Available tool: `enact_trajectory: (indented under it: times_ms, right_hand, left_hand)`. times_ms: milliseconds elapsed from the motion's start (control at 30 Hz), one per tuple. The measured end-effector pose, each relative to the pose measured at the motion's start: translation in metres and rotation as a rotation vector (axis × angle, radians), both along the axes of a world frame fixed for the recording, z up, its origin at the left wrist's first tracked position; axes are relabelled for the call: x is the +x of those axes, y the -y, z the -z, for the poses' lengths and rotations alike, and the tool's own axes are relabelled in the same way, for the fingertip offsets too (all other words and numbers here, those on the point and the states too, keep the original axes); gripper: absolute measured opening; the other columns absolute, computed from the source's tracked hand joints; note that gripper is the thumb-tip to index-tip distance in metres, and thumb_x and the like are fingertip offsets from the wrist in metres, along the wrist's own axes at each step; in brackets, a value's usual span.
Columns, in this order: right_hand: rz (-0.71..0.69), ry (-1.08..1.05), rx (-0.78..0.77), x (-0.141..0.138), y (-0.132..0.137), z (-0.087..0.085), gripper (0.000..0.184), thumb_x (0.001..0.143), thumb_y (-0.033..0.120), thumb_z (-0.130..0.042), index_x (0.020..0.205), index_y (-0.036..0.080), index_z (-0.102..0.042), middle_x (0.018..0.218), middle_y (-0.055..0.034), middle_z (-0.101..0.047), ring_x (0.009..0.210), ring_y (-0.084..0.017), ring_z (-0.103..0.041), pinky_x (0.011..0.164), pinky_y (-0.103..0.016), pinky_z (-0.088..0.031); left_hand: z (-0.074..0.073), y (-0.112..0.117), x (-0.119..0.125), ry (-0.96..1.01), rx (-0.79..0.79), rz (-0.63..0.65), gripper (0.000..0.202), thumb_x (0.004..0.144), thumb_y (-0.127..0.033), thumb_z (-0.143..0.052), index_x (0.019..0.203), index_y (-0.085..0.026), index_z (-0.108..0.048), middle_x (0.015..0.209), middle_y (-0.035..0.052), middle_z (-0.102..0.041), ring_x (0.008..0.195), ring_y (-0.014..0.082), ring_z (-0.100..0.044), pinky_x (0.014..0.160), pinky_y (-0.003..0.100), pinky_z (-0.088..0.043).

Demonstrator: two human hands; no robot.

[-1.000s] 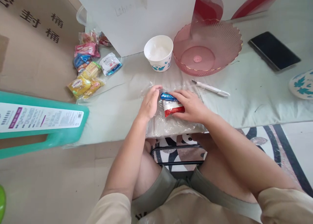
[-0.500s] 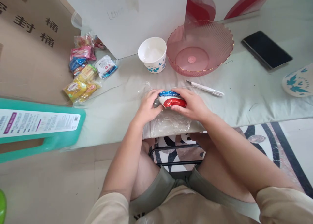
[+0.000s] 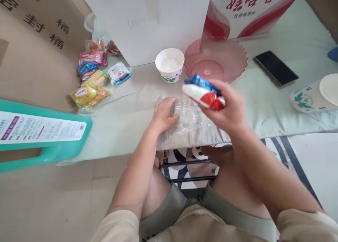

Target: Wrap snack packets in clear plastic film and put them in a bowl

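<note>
Gripped in my right hand [image 3: 232, 108] are blue, white and red snack packets [image 3: 198, 94], held above the table in front of the pink glass bowl [image 3: 219, 64]. My left hand [image 3: 163, 115] lies on a crumpled sheet of clear plastic [image 3: 186, 117], its fingers apart and nothing in them. Just beyond both hands stands a white paper cup [image 3: 170, 68] with blue leaves, something whitish inside. The pen seen earlier is hidden behind my right hand.
At the left lie several wrapped snacks [image 3: 92, 90] beside a cardboard box [image 3: 39, 62]. A teal jug [image 3: 60, 147] stands at the near left. A white box [image 3: 153, 27] backs the cup. To the right are a phone [image 3: 276, 68] and a tipped paper cup [image 3: 311, 97].
The packets were between both hands low over the plastic. My right hand has lifted them up and to the right, and my left hand has let go, staying on the plastic.
</note>
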State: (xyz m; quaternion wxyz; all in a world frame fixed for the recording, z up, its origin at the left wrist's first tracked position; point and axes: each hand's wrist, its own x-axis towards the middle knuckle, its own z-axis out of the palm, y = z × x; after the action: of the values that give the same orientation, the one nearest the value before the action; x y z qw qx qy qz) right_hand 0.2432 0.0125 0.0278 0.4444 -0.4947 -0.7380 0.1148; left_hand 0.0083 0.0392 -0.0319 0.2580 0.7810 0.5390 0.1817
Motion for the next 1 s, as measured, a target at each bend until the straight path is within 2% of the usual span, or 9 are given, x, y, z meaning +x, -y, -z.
enact_trajectory:
  times_ms: [133, 233, 300, 433, 567, 700, 767, 867, 1000]
  right_hand:
    - [0.165, 0.089, 0.048, 0.024, -0.071, -0.015, 0.044, 0.073, 0.026, -0.082, 0.115, 0.027, -0.067, 0.114, -0.0085, -0.076, 0.106, -0.032, -0.071, 0.093, -0.048, -0.059]
    - [0.256, 0.237, -0.017, 0.052, -0.14, 0.007, 0.039, 0.059, 0.028, -0.093, 0.087, 0.023, -0.067, 0.088, -0.0068, -0.075, 0.092, -0.03, -0.072, 0.085, -0.044, -0.058]
    - [0.237, 0.316, -0.092, 0.066, -0.176, 0.026, 0.043, 0.062, 0.046, -0.092, 0.068, 0.022, -0.057, 0.077, -0.004, -0.072, 0.089, -0.023, -0.072, 0.085, -0.038, -0.056]
    - [0.293, 0.428, -0.241, 0.069, -0.2, 0.034, 0.051, 0.078, 0.062, -0.076, 0.063, 0.019, -0.053, 0.08, -0.0044, -0.073, 0.098, -0.021, -0.073, 0.095, -0.04, -0.052]
    - [0.318, 0.434, -0.238, 0.053, -0.154, -0.006, 0.045, 0.072, 0.051, -0.086, 0.096, 0.016, -0.069, 0.109, -0.0138, -0.075, 0.113, -0.032, -0.068, 0.105, -0.058, -0.047]
    - [-0.078, 0.205, -0.009, 0.043, -0.042, -0.027, 0.023, 0.092, 0.024, -0.061, 0.114, 0.026, -0.067, 0.114, -0.0068, -0.075, 0.107, -0.023, -0.071, 0.1, -0.044, -0.056]
    - [-0.32, 0.191, -0.114, 0.044, 0.014, -0.014, 0.038, 0.093, 0.034, -0.063, 0.13, 0.027, -0.062, 0.126, -0.009, -0.073, 0.117, -0.027, -0.07, 0.101, -0.047, -0.058]
    - [-0.423, 0.325, -0.289, 0.045, 0.066, 0.022, 0.074, 0.085, 0.05, -0.074, 0.147, 0.02, -0.051, 0.148, -0.0192, -0.061, 0.137, -0.039, -0.059, 0.108, -0.058, -0.054]
    - [-0.391, 0.38, -0.361, 0.046, 0.078, 0.053, 0.015, 0.094, 0.032, -0.061, 0.103, 0.023, -0.071, 0.135, -0.0131, -0.071, 0.14, -0.041, -0.057, 0.113, -0.067, -0.045]
  left_hand:
    - [-0.013, 0.004, 0.007, -0.155, -0.107, -0.008, 0.075, 0.083, -0.026, -0.065, 0.155, -0.019, -0.046, 0.168, 0.0113, -0.04, 0.161, 0.0351, -0.027, 0.131, 0.056, -0.025]
    - [-0.022, 0.008, 0.011, -0.222, -0.155, 0.034, 0.082, 0.085, -0.025, -0.062, 0.161, -0.015, -0.036, 0.172, 0.0117, -0.03, 0.163, 0.0356, -0.018, 0.132, 0.056, -0.02]
    - [-0.026, 0.008, 0.012, -0.259, -0.18, 0.055, 0.086, 0.084, -0.024, -0.061, 0.164, -0.013, -0.031, 0.174, 0.0119, -0.025, 0.164, 0.0356, -0.014, 0.133, 0.056, -0.016]
    - [-0.032, 0.007, 0.014, -0.301, -0.223, 0.087, 0.094, 0.081, -0.021, -0.062, 0.166, -0.013, -0.024, 0.176, 0.0104, -0.018, 0.165, 0.0338, -0.008, 0.134, 0.053, -0.012]
    - [-0.034, 0.006, 0.012, -0.287, -0.255, 0.109, 0.103, 0.077, -0.022, -0.067, 0.167, -0.014, -0.019, 0.177, 0.0114, -0.012, 0.165, 0.0356, -0.003, 0.134, 0.055, -0.009]
    - [-0.034, 0.006, 0.008, -0.236, -0.288, 0.109, 0.111, 0.073, -0.02, -0.067, 0.168, -0.015, -0.01, 0.178, 0.011, -0.005, 0.165, 0.0343, 0.003, 0.134, 0.056, -0.005]
    - [-0.033, 0.006, 0.006, -0.209, -0.29, 0.102, 0.114, 0.072, -0.019, -0.067, 0.169, -0.016, -0.006, 0.178, 0.0105, -0.002, 0.165, 0.0331, 0.004, 0.134, 0.056, -0.004]
    - [-0.028, 0.007, 0.004, -0.151, -0.269, 0.064, 0.113, 0.071, -0.016, -0.067, 0.169, -0.018, -0.01, 0.178, 0.0104, -0.006, 0.165, 0.0349, 0.0, 0.134, 0.057, -0.005]
    - [-0.017, 0.001, -0.001, 0.146, -0.184, -0.082, 0.095, 0.073, -0.013, -0.066, 0.162, -0.024, -0.034, 0.173, 0.0089, -0.031, 0.163, 0.032, -0.021, 0.134, 0.052, -0.02]
